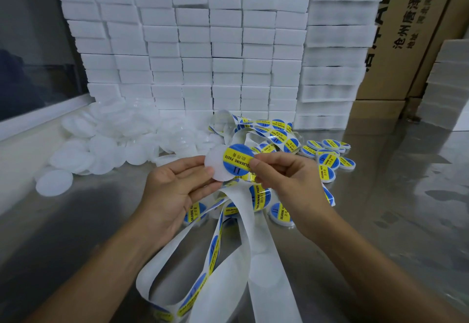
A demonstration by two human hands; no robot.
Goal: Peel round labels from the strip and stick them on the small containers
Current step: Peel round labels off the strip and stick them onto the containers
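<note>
White container (215, 170) in left hand (175, 190), one label (238, 160) in right hand (284, 178).

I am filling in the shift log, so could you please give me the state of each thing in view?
left hand: holds the white container.
white container: held up, label partly on.
round label: pinched at its edge.
right hand: fingers pinch the label.
label strip: loose, partly peeled.
labelled containers: heaped on the table.
blank containers: piled, unlabelled.
</note>
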